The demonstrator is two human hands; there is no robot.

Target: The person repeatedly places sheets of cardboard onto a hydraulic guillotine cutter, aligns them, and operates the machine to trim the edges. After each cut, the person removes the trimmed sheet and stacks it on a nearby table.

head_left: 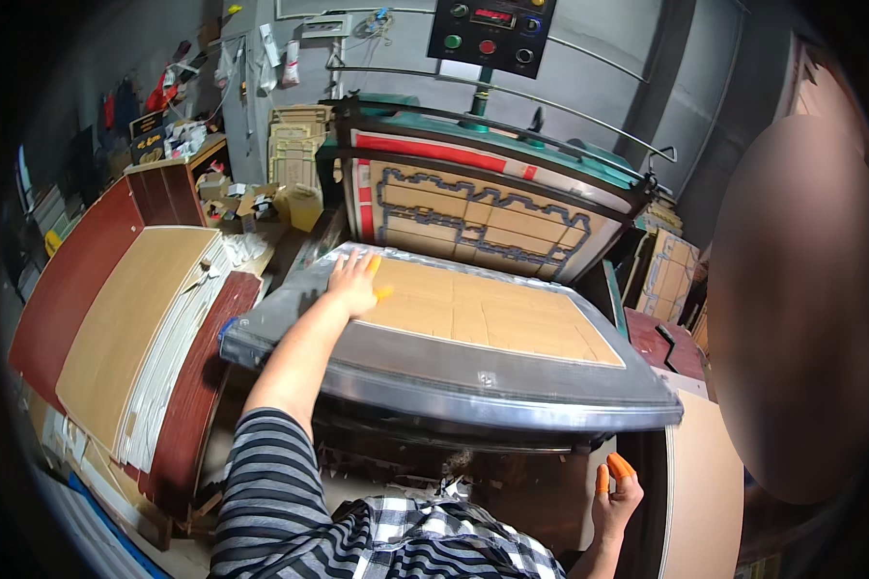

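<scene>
A flat brown cardboard sheet (483, 307) lies on the grey metal bed (434, 359) of a die-cutting press. My left hand (352, 285) rests on the left end of the sheet, fingers spread, with orange covers on some fingertips. Past the sheet stands the press's upright plate, carrying a wooden die board (473, 220) with dark strips in a stepped outline. My right hand (620, 494) is off the bed, below its front right corner. Its fingers are loosely bent, orange covers on two tips, and no object shows in it.
A control box (490, 37) with coloured buttons rises behind the press. At the left, cardboard sheets (130, 333) are stacked beside dark red boards (191, 386). More cardboard (703, 482) is piled at the right, near a blurred shape (801, 318). Die boards (668, 275) lean behind.
</scene>
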